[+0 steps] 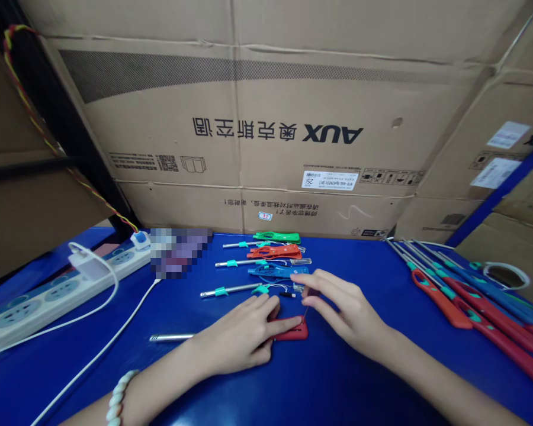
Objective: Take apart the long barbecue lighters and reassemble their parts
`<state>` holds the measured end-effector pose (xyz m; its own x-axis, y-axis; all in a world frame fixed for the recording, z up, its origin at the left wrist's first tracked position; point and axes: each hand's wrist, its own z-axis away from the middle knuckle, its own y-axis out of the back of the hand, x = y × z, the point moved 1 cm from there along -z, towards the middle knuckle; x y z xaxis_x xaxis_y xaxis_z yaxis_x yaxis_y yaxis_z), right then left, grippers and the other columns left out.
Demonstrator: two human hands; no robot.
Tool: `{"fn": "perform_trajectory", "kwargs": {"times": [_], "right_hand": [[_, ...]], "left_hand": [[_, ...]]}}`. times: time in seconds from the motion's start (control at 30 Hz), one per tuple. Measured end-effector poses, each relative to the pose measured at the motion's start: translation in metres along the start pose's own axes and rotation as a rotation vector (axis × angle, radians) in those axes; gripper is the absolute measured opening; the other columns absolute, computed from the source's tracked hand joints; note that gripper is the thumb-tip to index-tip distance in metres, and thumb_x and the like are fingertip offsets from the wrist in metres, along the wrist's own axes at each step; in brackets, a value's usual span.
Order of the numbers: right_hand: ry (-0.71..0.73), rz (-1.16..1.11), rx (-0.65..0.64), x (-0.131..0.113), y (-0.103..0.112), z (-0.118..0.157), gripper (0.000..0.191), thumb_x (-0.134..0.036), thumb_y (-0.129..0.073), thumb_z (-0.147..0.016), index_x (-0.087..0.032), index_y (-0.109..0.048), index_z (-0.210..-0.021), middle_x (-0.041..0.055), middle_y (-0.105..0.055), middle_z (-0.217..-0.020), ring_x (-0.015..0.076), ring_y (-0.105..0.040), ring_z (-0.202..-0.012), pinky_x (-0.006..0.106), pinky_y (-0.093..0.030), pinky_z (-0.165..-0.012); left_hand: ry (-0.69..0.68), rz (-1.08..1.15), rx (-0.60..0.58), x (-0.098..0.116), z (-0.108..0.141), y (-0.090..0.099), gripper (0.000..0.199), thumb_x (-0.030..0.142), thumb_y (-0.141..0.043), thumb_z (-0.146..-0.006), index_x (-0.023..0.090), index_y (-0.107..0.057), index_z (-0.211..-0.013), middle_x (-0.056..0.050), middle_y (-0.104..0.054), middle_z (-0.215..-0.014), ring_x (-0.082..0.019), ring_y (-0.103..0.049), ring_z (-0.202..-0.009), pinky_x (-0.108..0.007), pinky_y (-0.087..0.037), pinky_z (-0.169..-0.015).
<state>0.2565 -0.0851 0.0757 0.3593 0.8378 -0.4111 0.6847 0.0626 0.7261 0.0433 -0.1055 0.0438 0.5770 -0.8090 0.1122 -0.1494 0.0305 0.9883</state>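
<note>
Your left hand presses the red casing, index finger extended, grip otherwise unclear; above it, your right hand pinches a thin strand.

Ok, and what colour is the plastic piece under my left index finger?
Red; the plastic piece shows best in the head view.

Left hand: bare, as is the left forearm, apart from a bracelet worn on it. Bracelet: one row of smooth, rounded beads of similar size, set close against one another; mostly pale, whitish green, with a warmer tan tint low in the visible row. Right hand: bare fingers, wrist and forearm.
</note>
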Motion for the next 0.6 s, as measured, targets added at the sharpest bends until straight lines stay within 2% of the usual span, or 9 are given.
{"fn": "perform_trajectory", "kwargs": {"times": [0.07, 0.2, 0.37, 0.5, 0.6], "right_hand": [[0.018, 0.040, 0.014, -0.0006, 0.0006, 0.0006, 0.033, -0.023, -0.040, -0.098, -0.019, -0.050, -0.129, 0.0097, -0.063, -0.102, 0.0182, -0.062, -0.084, 0.033, -0.055, -0.075], [-0.021, -0.092, -0.103, -0.0033, 0.0035, -0.0011, 0.041, -0.016, -0.031, -0.099, -0.019, -0.038, -0.139, 0.0085, -0.062, -0.105, 0.0158, -0.061, -0.091, 0.032, -0.053, -0.082], [0.058, 0.151, 0.008, -0.0043, 0.0032, -0.0017, 0.024, -0.023, -0.039, -0.098, -0.016, -0.057, -0.111, 0.0088, -0.065, -0.092, 0.0191, -0.063, -0.081, 0.032, -0.055, -0.070], [-0.007, 0.039, -0.093, -0.0052, 0.0034, -0.0019, 0.032, -0.018, -0.033, -0.098, -0.017, -0.046, -0.128, 0.0095, -0.063, -0.103, 0.0176, -0.063, -0.092, 0.031, -0.054, -0.080], [0.014, 0.117, -0.040, -0.0060, 0.0056, -0.0026, 0.028, -0.021, -0.036, -0.098, -0.018, -0.052, -0.121, 0.0098, -0.065, -0.102, 0.0199, -0.063, -0.093, 0.034, -0.054, -0.081]], "left_hand": [[0.002, -0.001, 0.004, 0.0000, 0.0000, -0.0003, 0.066, 0.010, -0.054, -0.079, 0.029, -0.038, -0.140, -0.005, -0.048, -0.096, -0.022, -0.049, -0.087, -0.034, -0.044, -0.081], [-0.003, 0.002, 0.025, -0.0004, 0.0007, -0.0020, 0.066, 0.012, -0.054, -0.079, 0.030, -0.037, -0.140, -0.005, -0.047, -0.096, -0.023, -0.050, -0.088, -0.034, -0.045, -0.081], [0.001, 0.002, 0.006, 0.0000, 0.0003, -0.0005, 0.064, 0.011, -0.052, -0.079, 0.029, -0.039, -0.139, -0.004, -0.047, -0.095, -0.022, -0.049, -0.085, -0.034, -0.045, -0.080], [0.006, -0.007, -0.004, 0.0003, -0.0004, 0.0010, 0.065, 0.011, -0.053, -0.078, 0.029, -0.038, -0.140, -0.005, -0.047, -0.096, -0.022, -0.049, -0.086, -0.034, -0.045, -0.080], [-0.004, 0.000, 0.005, 0.0004, -0.0002, 0.0007, 0.065, 0.012, -0.053, -0.079, 0.029, -0.037, -0.140, -0.004, -0.047, -0.095, -0.022, -0.049, -0.086, -0.033, -0.045, -0.079]]}}
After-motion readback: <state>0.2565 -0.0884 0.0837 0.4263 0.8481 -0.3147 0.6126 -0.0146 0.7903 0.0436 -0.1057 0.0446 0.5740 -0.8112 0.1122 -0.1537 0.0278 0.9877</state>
